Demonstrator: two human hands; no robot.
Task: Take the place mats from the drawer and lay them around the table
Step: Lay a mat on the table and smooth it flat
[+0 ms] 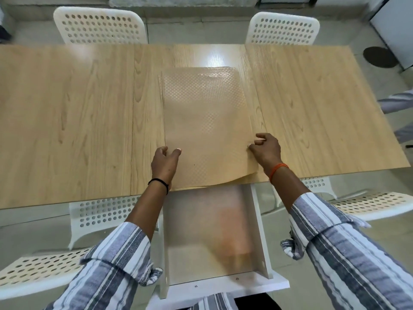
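A stack of translucent, dot-textured place mats [205,117] lies lengthwise on the middle of the wooden table [67,121], its near end curling up at the table's front edge. My left hand [165,164] pinches the stack's left edge with thumb on top. My right hand [266,151] grips the right edge with its fingertips. Below the table edge, the white drawer [259,231] stands pulled out toward me; its pale bottom shows nothing I can make out inside.
Two white perforated chairs [98,25] [283,27] stand at the far side. Two more [44,260] [371,204] flank the drawer on my side. A dark round disc [380,57] lies on the floor at the right, near a sleeve [397,101].
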